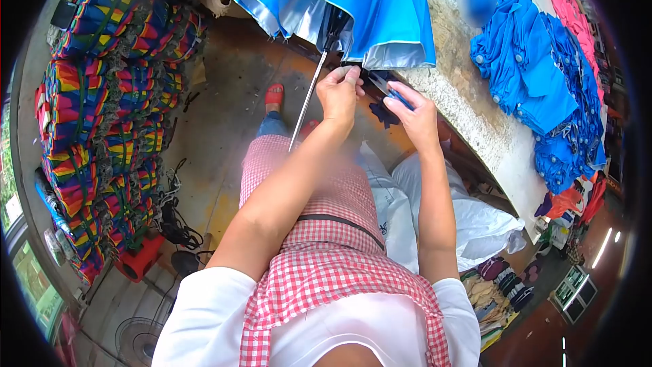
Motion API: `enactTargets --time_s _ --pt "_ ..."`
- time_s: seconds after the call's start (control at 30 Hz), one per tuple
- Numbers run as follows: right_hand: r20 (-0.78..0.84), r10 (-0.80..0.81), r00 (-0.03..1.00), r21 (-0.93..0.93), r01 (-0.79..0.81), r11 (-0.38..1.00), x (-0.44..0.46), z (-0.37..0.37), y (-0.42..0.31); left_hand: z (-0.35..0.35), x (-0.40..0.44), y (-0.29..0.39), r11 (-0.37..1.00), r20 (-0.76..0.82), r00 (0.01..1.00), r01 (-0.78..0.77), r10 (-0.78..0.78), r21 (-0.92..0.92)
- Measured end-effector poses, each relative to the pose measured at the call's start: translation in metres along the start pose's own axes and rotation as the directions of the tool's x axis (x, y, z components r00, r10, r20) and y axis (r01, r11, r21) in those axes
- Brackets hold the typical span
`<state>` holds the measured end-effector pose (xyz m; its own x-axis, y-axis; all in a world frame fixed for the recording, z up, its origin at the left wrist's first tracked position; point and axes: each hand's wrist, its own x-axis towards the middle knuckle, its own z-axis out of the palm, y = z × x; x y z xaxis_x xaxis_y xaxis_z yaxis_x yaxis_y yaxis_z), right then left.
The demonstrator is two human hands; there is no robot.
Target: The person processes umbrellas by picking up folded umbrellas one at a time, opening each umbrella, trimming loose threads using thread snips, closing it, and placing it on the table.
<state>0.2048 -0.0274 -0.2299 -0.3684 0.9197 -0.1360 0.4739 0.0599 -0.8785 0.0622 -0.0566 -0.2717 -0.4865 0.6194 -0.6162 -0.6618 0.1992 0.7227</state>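
Observation:
A blue umbrella (384, 10) with a silver lining hangs half-folded at the top centre, its canopy over the edge of the worktable. Its metal shaft (310, 94) slants down towards my apron. Just below the canopy's hem, my left hand (343, 92) is closed, thumb and fingertips pinched at the edge; what lies between them is too small to make out. To its right, my right hand (413, 110) is closed around small scissors (401, 98) with blue-looking handles. The blades point up and left, towards the hem near my left fingertips.
Rainbow-coloured bundles (75, 122) are stacked on the left. The pale worktable (448, 88) bears a heap of blue folded cloth (530, 75) on the right. White sacks (468, 221) stand below its edge. A fan (139, 336) and black cables (176, 214) are at the lower left.

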Motion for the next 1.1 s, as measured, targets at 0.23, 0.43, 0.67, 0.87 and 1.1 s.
enactTargets --time_s 0.23,0.43,0.67,0.87,1.1 --pt "0.014 0.078 0.997 -0.293 -0.071 0.953 0.018 0.011 -0.017 -0.008 0.000 0.001 0.999 0.028 0.999 -0.031 0.030 0.038" --pt "-0.079 0.150 0.986 -0.145 -0.160 0.976 0.001 -0.002 -0.008 -0.011 0.014 0.016 0.999 0.352 0.936 -0.031 0.024 0.014" --pt "-0.093 0.173 0.980 -0.054 -0.179 0.982 -0.009 0.011 -0.008 -0.031 0.012 0.015 0.993 0.230 0.973 -0.001 -0.027 0.120" --pt "-0.059 0.136 0.989 -0.343 -0.148 0.928 0.018 0.040 -0.024 -0.022 0.020 0.017 0.973 0.178 0.982 0.021 -0.064 0.231" --pt "-0.106 0.145 0.984 -0.455 -0.178 0.873 0.018 0.032 -0.047 -0.060 0.015 0.063 0.649 0.403 0.889 -0.177 -0.217 0.740"
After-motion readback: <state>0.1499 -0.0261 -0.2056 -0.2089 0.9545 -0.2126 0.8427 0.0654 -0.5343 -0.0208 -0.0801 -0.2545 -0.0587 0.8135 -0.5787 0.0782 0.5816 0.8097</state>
